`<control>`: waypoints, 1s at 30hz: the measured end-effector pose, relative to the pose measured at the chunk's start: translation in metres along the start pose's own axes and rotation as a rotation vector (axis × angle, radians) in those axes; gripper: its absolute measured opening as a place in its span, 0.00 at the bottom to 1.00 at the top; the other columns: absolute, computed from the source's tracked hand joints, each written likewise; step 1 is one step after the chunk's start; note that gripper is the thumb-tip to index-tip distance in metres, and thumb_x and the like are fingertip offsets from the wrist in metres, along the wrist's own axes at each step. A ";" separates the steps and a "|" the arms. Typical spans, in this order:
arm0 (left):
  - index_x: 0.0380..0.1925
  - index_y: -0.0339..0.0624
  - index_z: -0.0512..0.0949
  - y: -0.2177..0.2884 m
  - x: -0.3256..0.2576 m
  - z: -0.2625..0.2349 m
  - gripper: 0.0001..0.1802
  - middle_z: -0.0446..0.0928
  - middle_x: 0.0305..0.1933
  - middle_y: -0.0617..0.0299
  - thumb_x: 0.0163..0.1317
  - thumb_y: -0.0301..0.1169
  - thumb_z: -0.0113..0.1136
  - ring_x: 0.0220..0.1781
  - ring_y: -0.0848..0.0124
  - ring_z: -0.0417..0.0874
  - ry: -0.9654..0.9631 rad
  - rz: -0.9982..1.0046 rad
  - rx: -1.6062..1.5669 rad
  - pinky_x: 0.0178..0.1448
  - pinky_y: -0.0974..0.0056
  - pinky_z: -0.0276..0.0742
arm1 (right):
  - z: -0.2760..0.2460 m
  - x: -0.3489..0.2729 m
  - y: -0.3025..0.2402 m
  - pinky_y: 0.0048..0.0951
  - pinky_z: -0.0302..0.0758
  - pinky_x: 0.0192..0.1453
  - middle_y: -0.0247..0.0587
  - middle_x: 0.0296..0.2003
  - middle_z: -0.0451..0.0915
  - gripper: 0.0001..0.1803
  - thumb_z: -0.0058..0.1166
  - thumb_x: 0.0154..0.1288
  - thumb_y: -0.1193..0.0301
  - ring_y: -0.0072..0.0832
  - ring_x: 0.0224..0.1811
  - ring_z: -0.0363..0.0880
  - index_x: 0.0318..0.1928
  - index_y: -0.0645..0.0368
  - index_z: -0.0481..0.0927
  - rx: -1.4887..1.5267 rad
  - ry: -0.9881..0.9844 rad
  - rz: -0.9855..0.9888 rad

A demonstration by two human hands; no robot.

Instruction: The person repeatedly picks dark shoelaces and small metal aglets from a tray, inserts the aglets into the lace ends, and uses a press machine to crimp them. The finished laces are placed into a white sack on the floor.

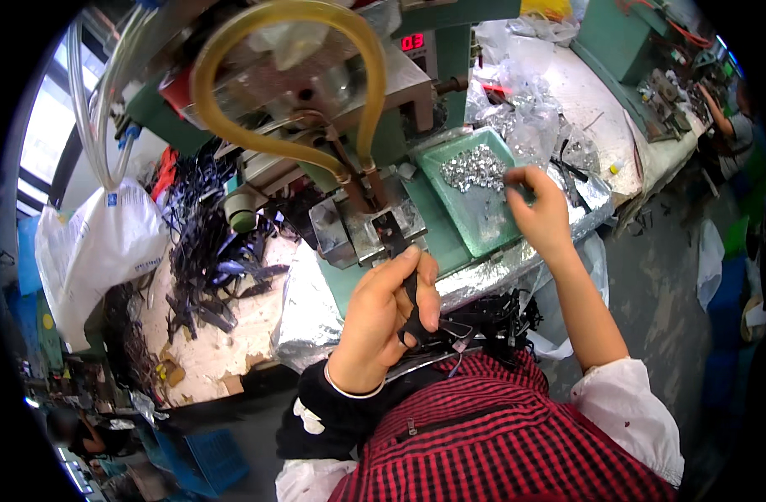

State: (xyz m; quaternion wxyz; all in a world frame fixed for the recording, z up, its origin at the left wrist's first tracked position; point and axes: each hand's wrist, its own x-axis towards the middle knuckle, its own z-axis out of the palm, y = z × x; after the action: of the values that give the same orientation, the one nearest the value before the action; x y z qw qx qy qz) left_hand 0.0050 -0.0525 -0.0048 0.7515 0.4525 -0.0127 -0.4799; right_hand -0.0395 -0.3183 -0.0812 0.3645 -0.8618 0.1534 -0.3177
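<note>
My left hand (373,318) is closed round a slim black plastic piece (411,311). Its flat upper end lies on the metal block (413,219) of a bench press, under two copper-coloured prongs (373,184). Most of the piece is covered by my fingers. Over the right side of a green tray (482,241), my right hand (540,216) has thumb and forefinger curled together; anything between the tips is too small to make out. Many small shiny metal bits (473,169) lie heaped in the tray's far half.
A yellowish hose (375,75) loops above the press. Left of it lies a tangled pile of black strips (203,251), beside a white plastic bag (107,243). More black pieces (492,326) sit at my lap. Clear bags (525,117) crowd behind the tray.
</note>
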 end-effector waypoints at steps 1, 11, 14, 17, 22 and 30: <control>0.31 0.44 0.73 0.000 -0.001 0.000 0.19 0.71 0.13 0.61 0.79 0.42 0.44 0.20 0.74 0.68 0.006 0.015 -0.008 0.22 0.73 0.61 | 0.000 -0.008 -0.001 0.36 0.76 0.49 0.43 0.38 0.84 0.09 0.62 0.58 0.72 0.41 0.42 0.81 0.41 0.58 0.84 -0.061 -0.070 0.055; 0.54 0.36 0.78 0.002 -0.055 -0.016 0.15 0.85 0.46 0.56 0.76 0.35 0.55 0.47 0.69 0.84 -0.135 -0.015 0.503 0.49 0.66 0.79 | 0.027 -0.027 -0.016 0.44 0.76 0.44 0.41 0.32 0.81 0.05 0.65 0.54 0.74 0.44 0.39 0.81 0.30 0.59 0.82 -0.365 -0.064 -0.186; 0.41 0.36 0.84 0.015 -0.100 -0.046 0.08 0.85 0.44 0.57 0.61 0.24 0.67 0.49 0.63 0.84 0.381 0.715 1.066 0.52 0.63 0.77 | 0.022 -0.035 -0.015 0.35 0.78 0.44 0.42 0.32 0.84 0.05 0.64 0.59 0.76 0.34 0.36 0.84 0.35 0.62 0.82 -0.156 0.001 0.028; 0.39 0.37 0.85 0.050 -0.104 -0.109 0.12 0.84 0.50 0.54 0.53 0.22 0.68 0.54 0.55 0.82 0.879 1.020 1.603 0.59 0.57 0.75 | 0.023 -0.031 -0.022 0.29 0.77 0.47 0.40 0.34 0.86 0.05 0.62 0.63 0.78 0.27 0.37 0.83 0.39 0.64 0.84 0.012 0.014 0.006; 0.46 0.42 0.83 0.048 -0.024 -0.217 0.17 0.77 0.64 0.51 0.54 0.27 0.65 0.63 0.52 0.74 0.765 0.715 2.423 0.70 0.52 0.67 | 0.045 -0.009 -0.036 0.29 0.76 0.52 0.42 0.38 0.86 0.08 0.63 0.64 0.76 0.30 0.41 0.84 0.43 0.63 0.86 0.056 0.048 -0.100; 0.48 0.47 0.84 0.038 -0.011 -0.265 0.18 0.82 0.58 0.62 0.55 0.25 0.63 0.54 0.53 0.78 1.043 1.131 2.187 0.58 0.53 0.74 | 0.005 -0.044 -0.004 0.27 0.75 0.55 0.40 0.42 0.86 0.09 0.59 0.68 0.78 0.26 0.46 0.83 0.47 0.66 0.85 0.040 0.060 0.071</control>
State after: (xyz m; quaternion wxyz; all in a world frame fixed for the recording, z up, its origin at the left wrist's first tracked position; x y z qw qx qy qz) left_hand 0.1465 0.1374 -0.1305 0.0163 0.8796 -0.2859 0.3799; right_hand -0.0692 -0.2911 -0.1007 0.3880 -0.8384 0.1884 -0.3332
